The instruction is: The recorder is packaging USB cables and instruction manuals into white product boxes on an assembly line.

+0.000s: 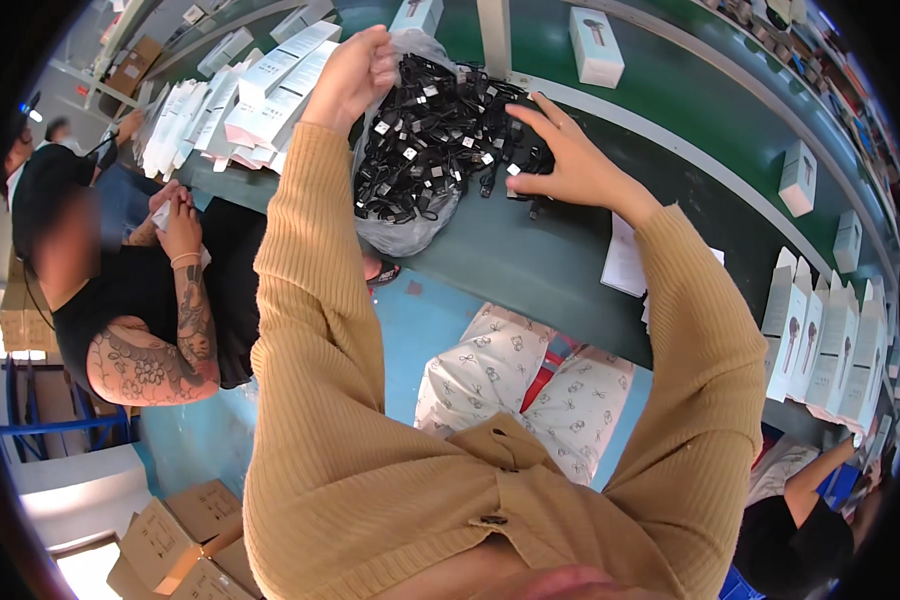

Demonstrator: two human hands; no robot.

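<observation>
Cables (425,140) fill a bag (408,238) on the tabletop (510,245). The left hand (355,78) is curled closed, seemingly on the bag's rim; the right hand (578,160) spreads wide beside the cables, apparently empty. A taut rim should limit snags.

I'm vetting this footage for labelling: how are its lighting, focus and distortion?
Head view: fisheye bows the long green bench, with black vignetting at both sides; head view: a bright patch at lower left is blown out; head view: left hand and right hand look fairly sharp, while dark strands among the cables merge.
</observation>
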